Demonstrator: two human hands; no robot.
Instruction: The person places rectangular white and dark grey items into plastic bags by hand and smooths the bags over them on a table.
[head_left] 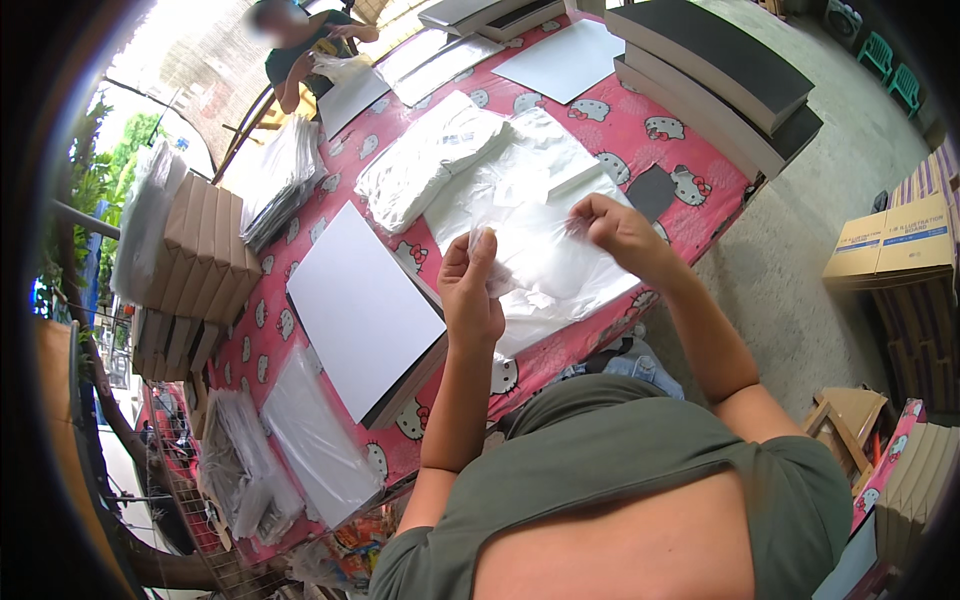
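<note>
Looking down, you've got a long table under a pink cartoon-cat print tablecloth [640, 120], set on a bare grey concrete floor [800, 250]; daylight and greenery at far left. On the cloth: a stack of white rectangular boards with dark edges [360, 310] just left of your hands, a heap of folded clear plastic bags [430, 155] beyond it, flat white sheets [560, 60] near the far end, and thick black-topped board stacks [720, 60] along the right edge. More bagged bundles [310, 440] lie at the near left corner. Brown cardboard boxes [205, 255] stand in a row on the left edge; contents not visible. Another printed cardboard carton [890, 245] sits on the floor at right, closed. A second person in a dark top [300, 50] works at the far end, hands on something white. Your left hand [470, 290] and right hand [615, 225] are both pinched shut on the thin transparent plastic bag [535, 255], one at each top corner, holding it just above the table in front of your chest. The bag hangs stretched between them, wrinkled, glossy, see-through; can't tell whether anything is inside.
</note>
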